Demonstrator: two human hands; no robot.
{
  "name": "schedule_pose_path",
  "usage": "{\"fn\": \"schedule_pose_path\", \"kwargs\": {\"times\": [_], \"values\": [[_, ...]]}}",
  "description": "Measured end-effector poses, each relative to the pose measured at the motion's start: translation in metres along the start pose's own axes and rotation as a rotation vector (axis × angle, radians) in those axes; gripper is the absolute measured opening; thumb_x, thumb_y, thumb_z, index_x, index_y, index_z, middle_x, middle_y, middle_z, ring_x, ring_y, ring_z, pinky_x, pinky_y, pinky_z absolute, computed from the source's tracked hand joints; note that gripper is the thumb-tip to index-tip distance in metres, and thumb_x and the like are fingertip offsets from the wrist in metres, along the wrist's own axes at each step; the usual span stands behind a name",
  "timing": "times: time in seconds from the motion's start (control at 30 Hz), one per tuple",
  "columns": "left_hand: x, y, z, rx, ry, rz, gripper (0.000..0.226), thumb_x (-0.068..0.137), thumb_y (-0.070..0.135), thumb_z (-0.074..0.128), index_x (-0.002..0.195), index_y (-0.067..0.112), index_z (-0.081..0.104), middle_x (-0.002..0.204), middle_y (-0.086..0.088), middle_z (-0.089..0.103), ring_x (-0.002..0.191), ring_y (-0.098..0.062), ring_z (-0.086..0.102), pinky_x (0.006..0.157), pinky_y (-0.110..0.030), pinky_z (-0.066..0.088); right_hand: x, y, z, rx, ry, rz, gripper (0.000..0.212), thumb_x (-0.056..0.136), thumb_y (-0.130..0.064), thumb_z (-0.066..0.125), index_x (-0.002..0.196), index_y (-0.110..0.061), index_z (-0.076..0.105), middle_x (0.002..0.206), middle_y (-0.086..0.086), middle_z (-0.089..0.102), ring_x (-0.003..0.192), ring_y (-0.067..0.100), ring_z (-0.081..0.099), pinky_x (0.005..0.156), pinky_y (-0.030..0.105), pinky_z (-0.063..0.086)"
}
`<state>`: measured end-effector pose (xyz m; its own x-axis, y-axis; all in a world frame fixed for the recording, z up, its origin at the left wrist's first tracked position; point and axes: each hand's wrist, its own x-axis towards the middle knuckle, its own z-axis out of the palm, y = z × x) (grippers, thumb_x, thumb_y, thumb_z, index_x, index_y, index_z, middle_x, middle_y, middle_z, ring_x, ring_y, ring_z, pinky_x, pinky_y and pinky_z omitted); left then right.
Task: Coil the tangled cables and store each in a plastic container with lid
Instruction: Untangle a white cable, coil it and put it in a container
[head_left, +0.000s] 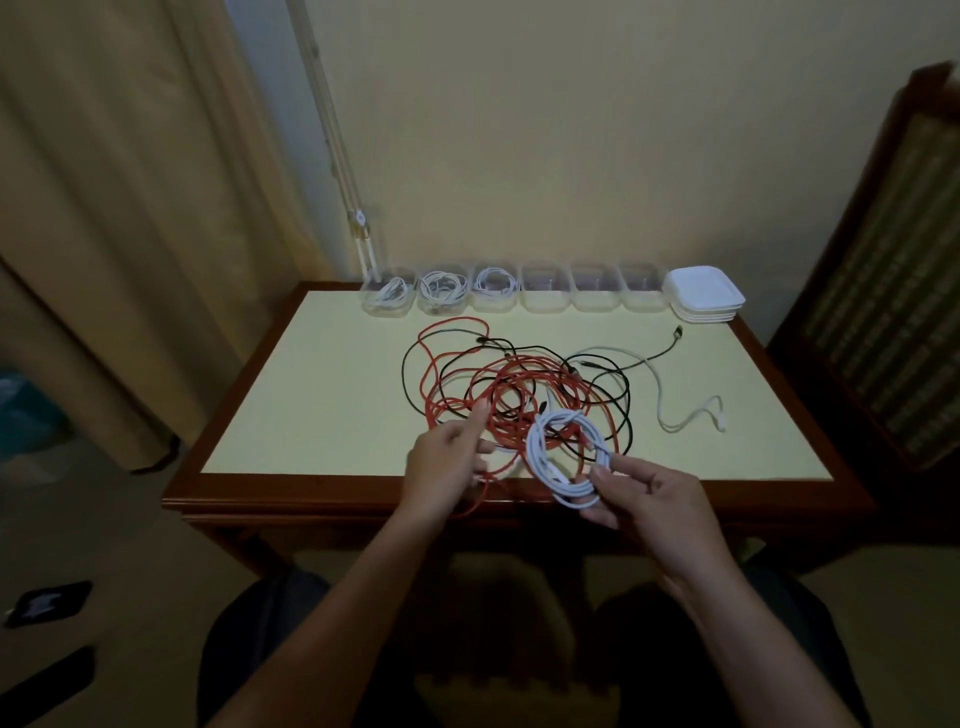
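A white cable coil (550, 470) hangs over the table's front edge, pinched in my right hand (636, 493). My left hand (449, 454) is beside it on the left, fingers loosely apart, touching the tangle's near edge. The tangle of red cables (511, 387) and black cables (618, 382) lies mid-table. A loose white cable (662, 410) trails off to the right. Along the far edge stands a row of clear plastic containers: three on the left (441, 291) each hold a coiled white cable, three on the right (595, 296) hold nothing. A stack of white lids (706, 296) is at the far right.
The table (291, 415) has a pale yellow top and a dark wood rim. A curtain hangs at the left, a dark wooden cabinet (883, 312) stands at the right. Dark objects (49, 603) lie on the floor at lower left.
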<state>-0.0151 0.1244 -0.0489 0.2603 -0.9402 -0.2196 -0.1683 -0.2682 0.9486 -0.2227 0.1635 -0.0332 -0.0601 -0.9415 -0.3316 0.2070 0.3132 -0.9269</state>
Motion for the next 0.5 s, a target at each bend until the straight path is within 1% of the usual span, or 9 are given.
{"fn": "schedule_pose_path", "kwargs": {"times": [0.03,0.07,0.13,0.2,0.27,0.3,0.37,0.43,0.5], "values": [[0.016,-0.012,-0.004,0.095,0.075,0.01,0.053,0.092,0.068,0.052,0.101,0.019,0.071,0.093,0.008,0.073,0.082,-0.01,0.067,0.079,-0.033,0.054,0.012,-0.002,-0.001,-0.03,0.02,-0.005,0.028,0.091,-0.001,0.069,0.119,0.002,0.064,0.09,0.018,0.077,0.085,0.033,0.076,0.081,0.04,0.063],[0.032,-0.022,-0.008,0.182,0.175,0.003,0.05,0.094,0.065,0.052,0.109,0.02,0.068,0.1,0.008,0.07,0.09,-0.009,0.064,0.084,-0.032,0.05,0.023,-0.004,-0.002,-0.049,0.038,-0.013,0.028,0.091,-0.001,0.07,0.118,0.0,0.064,0.088,0.019,0.077,0.082,0.032,0.076,0.077,0.039,0.064],[0.064,-0.046,-0.022,0.289,0.31,-0.004,0.051,0.099,0.054,0.051,0.132,0.015,0.059,0.122,-0.001,0.065,0.112,-0.019,0.06,0.097,-0.036,0.047,0.046,-0.01,-0.003,-0.063,0.08,-0.03,0.026,0.089,0.001,0.072,0.113,-0.001,0.061,0.083,0.019,0.077,0.073,0.028,0.076,0.062,0.029,0.062],[0.097,-0.071,-0.037,0.411,0.294,0.023,0.054,0.104,0.046,0.043,0.143,0.009,0.049,0.141,-0.011,0.057,0.131,-0.029,0.051,0.109,-0.044,0.041,0.07,-0.013,-0.001,-0.122,0.102,-0.045,0.026,0.088,0.0,0.074,0.109,-0.001,0.058,0.081,0.017,0.077,0.069,0.026,0.076,0.06,0.028,0.061],[0.126,-0.098,-0.049,0.629,0.22,0.053,0.053,0.105,0.042,0.036,0.144,0.007,0.046,0.149,-0.016,0.049,0.14,-0.033,0.042,0.115,-0.052,0.034,0.096,-0.014,0.003,-0.226,0.112,-0.061,0.026,0.087,-0.004,0.077,0.108,-0.002,0.061,0.08,0.014,0.077,0.07,0.027,0.076,0.069,0.036,0.063],[0.136,-0.11,-0.053,0.779,0.201,0.084,0.052,0.106,0.04,0.034,0.146,0.008,0.043,0.153,-0.015,0.043,0.145,-0.032,0.034,0.119,-0.053,0.027,0.109,-0.014,0.005,-0.272,0.116,-0.068,0.025,0.087,-0.006,0.077,0.108,-0.003,0.063,0.079,0.013,0.077,0.069,0.028,0.076,0.074,0.039,0.063],[0.149,-0.122,-0.056,1.016,0.203,0.172,0.057,0.106,0.043,0.029,0.154,0.013,0.034,0.163,-0.01,0.029,0.152,-0.03,0.019,0.122,-0.049,0.015,0.14,-0.013,0.009,-0.361,0.127,-0.085,0.022,0.087,-0.009,0.079,0.105,-0.007,0.068,0.077,0.012,0.077,0.066,0.029,0.075,0.077,0.043,0.061],[0.161,-0.124,-0.057,1.086,0.217,0.229,0.061,0.105,0.048,0.022,0.157,0.015,0.027,0.165,-0.007,0.023,0.154,-0.03,0.013,0.123,-0.048,0.013,0.174,-0.012,0.014,-0.456,0.14,-0.133,0.017,0.084,-0.016,0.081,0.1,-0.016,0.073,0.077,0.009,0.077,0.071,0.031,0.075,0.082,0.052,0.061],[0.179,-0.124,-0.059,1.1,0.186,0.214,0.064,0.105,0.049,0.02,0.159,0.016,0.021,0.167,-0.005,0.017,0.155,-0.028,0.007,0.125,-0.047,0.009,0.207,-0.011,0.022,-0.526,0.133,-0.179,0.015,0.082,-0.021,0.083,0.095,-0.021,0.076,0.079,0.006,0.078,0.076,0.028,0.076,0.086,0.057,0.059]]}}
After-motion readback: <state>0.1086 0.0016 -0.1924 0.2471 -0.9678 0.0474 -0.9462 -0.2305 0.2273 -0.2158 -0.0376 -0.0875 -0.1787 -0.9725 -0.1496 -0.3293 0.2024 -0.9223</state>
